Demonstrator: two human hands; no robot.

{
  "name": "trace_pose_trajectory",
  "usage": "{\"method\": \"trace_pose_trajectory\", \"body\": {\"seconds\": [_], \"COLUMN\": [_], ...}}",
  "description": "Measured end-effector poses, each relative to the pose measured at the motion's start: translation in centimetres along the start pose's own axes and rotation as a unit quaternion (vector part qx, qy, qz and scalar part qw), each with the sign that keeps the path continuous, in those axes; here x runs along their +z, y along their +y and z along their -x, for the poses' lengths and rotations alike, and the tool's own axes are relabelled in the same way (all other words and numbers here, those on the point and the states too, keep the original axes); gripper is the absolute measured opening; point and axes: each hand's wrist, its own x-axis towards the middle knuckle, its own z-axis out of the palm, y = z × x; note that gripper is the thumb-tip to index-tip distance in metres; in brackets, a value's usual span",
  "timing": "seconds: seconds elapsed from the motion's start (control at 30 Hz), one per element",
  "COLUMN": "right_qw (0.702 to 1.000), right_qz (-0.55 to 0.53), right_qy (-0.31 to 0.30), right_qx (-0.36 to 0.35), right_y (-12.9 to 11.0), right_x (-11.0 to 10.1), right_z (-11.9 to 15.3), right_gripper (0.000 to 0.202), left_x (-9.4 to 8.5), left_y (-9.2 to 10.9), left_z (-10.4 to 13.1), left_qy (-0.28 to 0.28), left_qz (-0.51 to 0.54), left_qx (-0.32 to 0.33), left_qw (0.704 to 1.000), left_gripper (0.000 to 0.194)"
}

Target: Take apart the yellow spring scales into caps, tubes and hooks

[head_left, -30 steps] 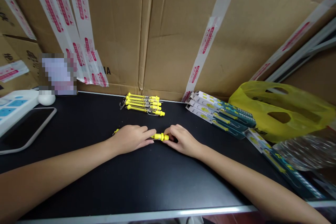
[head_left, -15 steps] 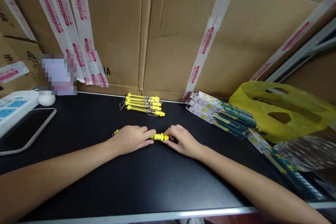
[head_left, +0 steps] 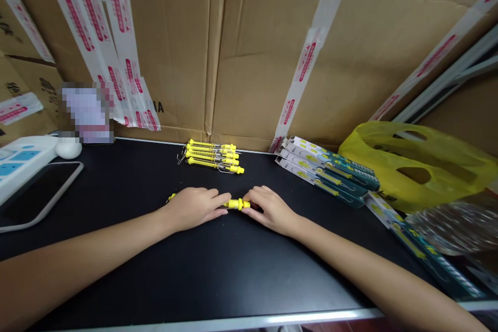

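Observation:
A yellow tubular spring scale [head_left: 234, 204] lies sideways just above the black tabletop, mostly covered by my left hand [head_left: 198, 206]. Those fingers are closed around its body, and a bit of its far left end peeks out beyond the wrist. With thumb and fingers, my right hand [head_left: 268, 207] pinches the yellow cap at the scale's right end. Behind both hands, several similar yellow spring scales [head_left: 213, 154] with metal hooks rest side by side. My fingers hide the hook of the held scale.
Several printed boxes [head_left: 324, 168] lie at the right, another box [head_left: 422, 244] nearer me. Beyond are a yellow plastic bag [head_left: 459, 166] and clear plastic wrap [head_left: 457, 225]. A power strip [head_left: 27, 158] and phone [head_left: 39, 194] occupy the left. Taped cardboard [head_left: 257, 62] walls the back.
Almost nothing differs. Both hands stay in the same grip on the spring scale, and the whole view has shifted very slightly.

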Motion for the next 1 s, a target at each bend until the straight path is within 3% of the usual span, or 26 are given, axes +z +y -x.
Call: {"method": "trace_pose_trajectory", "body": {"seconds": [0.47, 0.8, 1.0], "right_qw": [0.999, 0.991, 0.976], "right_qz": [-0.011, 0.109, 0.162], "right_qy": [0.048, -0.005, -0.005], "right_qx": [-0.022, 0.083, 0.144], "right_y": [0.48, 0.24, 0.49], "right_x": [0.43, -0.02, 0.07], "right_z": [0.42, 0.01, -0.22], "right_gripper": [0.008, 0.028, 0.018], "left_x": [0.05, -0.29, -0.26], "left_y": [-0.03, 0.26, 0.32], "left_z": [0.03, -0.08, -0.01], "left_qy": [0.000, 0.013, 0.009], "left_qz": [-0.006, -0.015, -0.012], "left_qx": [-0.005, -0.049, -0.061], "left_qw": [1.000, 0.999, 0.998], "left_gripper": [0.030, 0.028, 0.028]}}
